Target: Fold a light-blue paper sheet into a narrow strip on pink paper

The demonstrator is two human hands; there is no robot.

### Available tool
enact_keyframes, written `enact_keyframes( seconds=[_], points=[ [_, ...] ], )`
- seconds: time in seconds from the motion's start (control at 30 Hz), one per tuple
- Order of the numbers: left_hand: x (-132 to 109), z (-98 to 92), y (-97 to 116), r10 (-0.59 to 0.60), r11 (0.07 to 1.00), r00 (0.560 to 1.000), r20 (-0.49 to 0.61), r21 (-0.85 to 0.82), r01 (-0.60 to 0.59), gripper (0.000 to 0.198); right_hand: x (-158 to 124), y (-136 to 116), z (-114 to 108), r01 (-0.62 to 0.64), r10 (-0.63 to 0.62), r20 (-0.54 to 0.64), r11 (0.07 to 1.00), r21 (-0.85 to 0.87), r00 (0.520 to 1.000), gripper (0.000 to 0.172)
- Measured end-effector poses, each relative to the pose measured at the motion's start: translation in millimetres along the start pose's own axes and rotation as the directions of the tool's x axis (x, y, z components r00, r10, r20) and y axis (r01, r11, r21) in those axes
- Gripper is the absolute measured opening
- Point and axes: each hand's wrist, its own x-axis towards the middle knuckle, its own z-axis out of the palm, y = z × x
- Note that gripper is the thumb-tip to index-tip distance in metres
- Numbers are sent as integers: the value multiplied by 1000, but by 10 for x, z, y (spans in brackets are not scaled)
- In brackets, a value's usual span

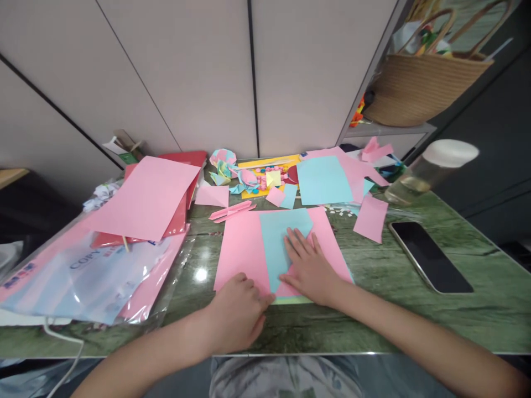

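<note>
A pink sheet of paper (243, 243) lies flat on the table in front of me. Across its middle is a light blue piece of paper (276, 237), with its right side folded or overlapped by pink. My right hand (311, 271) lies flat on the blue and pink paper, fingers spread. Curled at the lower edge of the sheet, my left hand (238, 312) touches the bottom corner of the blue piece with one fingertip; whether it pinches anything is hidden. A thin green edge shows beneath the sheet. Just above the pink sheet sits a narrow folded pink paper strip (232, 211).
At left, plastic-wrapped copy paper (103, 271) carries a pink sheet (145, 196). Folded paper flowers (224, 157), beads, cut squares and a blue sheet (323, 179) lie behind. To the right are a phone (429, 257) and a bottle (431, 168); a woven bag (427, 83) stands on a shelf.
</note>
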Motion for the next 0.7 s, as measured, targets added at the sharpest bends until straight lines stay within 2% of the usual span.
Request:
enact_keyframes(
  seconds=[0.17,0.4,0.53,0.7],
  points=[
    [6,-3,24,-5,1000,1000,30,1,5,47,104,376,31,-125,121,-55,990,-61,991,74],
    [13,-42,52,-22,1000,998,64,13,21,50,273,865,29,-224,211,-98,962,-154,973,63],
    [2,-35,71,-26,999,996,82,32,23,52,344,997,46,-261,246,-104,949,-175,964,63],
    [-23,-14,115,-23,998,992,127,58,15,50,345,1007,104,-275,255,-124,945,-178,959,61]
  ],
)
